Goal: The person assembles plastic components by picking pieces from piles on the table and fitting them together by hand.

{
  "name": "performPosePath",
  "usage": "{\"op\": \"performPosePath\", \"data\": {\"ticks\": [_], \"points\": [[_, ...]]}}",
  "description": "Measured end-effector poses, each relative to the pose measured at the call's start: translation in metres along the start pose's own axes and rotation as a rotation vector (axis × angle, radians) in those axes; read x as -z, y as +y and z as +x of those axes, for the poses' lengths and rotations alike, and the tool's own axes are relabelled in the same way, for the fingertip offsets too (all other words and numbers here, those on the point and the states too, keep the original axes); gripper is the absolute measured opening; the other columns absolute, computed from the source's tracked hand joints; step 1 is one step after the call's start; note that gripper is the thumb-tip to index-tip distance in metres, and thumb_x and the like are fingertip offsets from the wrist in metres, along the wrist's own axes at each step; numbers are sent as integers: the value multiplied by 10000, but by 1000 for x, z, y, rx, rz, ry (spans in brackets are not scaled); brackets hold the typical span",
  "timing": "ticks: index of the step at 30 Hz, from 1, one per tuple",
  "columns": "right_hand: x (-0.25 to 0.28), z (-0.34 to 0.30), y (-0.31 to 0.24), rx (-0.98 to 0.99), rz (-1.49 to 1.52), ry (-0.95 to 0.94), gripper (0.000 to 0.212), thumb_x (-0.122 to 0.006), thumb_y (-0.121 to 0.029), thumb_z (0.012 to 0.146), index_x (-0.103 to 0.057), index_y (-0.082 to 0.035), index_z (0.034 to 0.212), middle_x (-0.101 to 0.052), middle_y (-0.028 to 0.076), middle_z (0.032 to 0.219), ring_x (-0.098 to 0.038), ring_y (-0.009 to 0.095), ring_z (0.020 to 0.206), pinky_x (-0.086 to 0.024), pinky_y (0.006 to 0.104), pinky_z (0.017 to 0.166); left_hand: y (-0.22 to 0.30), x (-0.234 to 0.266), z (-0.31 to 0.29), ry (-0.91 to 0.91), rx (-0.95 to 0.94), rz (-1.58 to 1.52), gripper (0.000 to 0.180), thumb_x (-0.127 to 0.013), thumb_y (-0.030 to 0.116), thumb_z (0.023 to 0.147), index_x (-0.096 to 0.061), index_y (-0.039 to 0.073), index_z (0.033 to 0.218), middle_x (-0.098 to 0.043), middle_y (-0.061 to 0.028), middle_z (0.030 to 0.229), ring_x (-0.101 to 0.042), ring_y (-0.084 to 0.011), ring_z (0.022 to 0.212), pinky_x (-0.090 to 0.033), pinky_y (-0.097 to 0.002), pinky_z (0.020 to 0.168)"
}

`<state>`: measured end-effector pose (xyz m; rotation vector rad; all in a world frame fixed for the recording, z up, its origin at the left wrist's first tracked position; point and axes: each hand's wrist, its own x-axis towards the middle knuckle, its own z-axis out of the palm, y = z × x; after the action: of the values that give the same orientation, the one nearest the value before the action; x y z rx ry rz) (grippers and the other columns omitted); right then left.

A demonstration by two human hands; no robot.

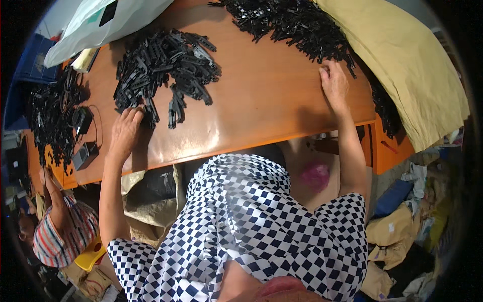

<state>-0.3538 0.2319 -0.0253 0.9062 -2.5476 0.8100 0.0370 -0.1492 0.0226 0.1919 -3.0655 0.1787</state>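
Note:
On the orange-brown table lies a loose pile of long, narrow black plastic parts (pixel 168 63), in front of me to the left. At its near edge, my left hand (pixel 123 133) has its fingers bent together over a part, and the fingertips are partly hidden. A second, larger heap of thin black parts (pixel 292 22) spreads along the far right. My right hand (pixel 335 86) is at that heap's near edge, fingers curled in and thumb against them. Whatever is between those fingers is too small to make out.
A yellow-tan sack (pixel 402 60) lies along the table's right side. A whitish plastic bag (pixel 108 25) is at the far left. Further left are another black heap (pixel 53 116), a small dark box (pixel 85 155) with a cable, and a co-worker in a striped top (pixel 63 229).

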Motion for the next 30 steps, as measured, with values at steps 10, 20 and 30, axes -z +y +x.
{"op": "performPosePath", "data": {"ticks": [10, 20, 30], "points": [[1, 47, 37, -103, -66, -228, 247, -648, -224, 797, -565, 0, 858, -622, 220, 823, -607, 410, 827, -477, 451, 708, 22, 22, -32, -56, 207, -138, 300, -569, 13, 768, -502, 47, 1059, -557, -152, 963, -564, -368, 881, -469, -447, 728], [2, 23, -86, -250, 844, -316, 306, -625, -92, 881, -544, -40, 1171, -544, 4, 756, -551, 74, 605, -454, 186, 523, 64, 13, -10, 168, 670, -1886, 364, -592, -27, 856, -491, 24, 1202, -649, -109, 1020, -649, -171, 885, -523, -264, 764], [-42, -70, -277, -5, 1136, -872, 122, -615, 43, 823, -559, 13, 928, -589, 58, 875, -596, 111, 727, -509, 239, 639, 109, -14, 5, 252, 434, -1377, 446, -545, -13, 723, -504, 30, 1165, -595, -117, 975, -584, -209, 937, -483, -340, 817]]}}
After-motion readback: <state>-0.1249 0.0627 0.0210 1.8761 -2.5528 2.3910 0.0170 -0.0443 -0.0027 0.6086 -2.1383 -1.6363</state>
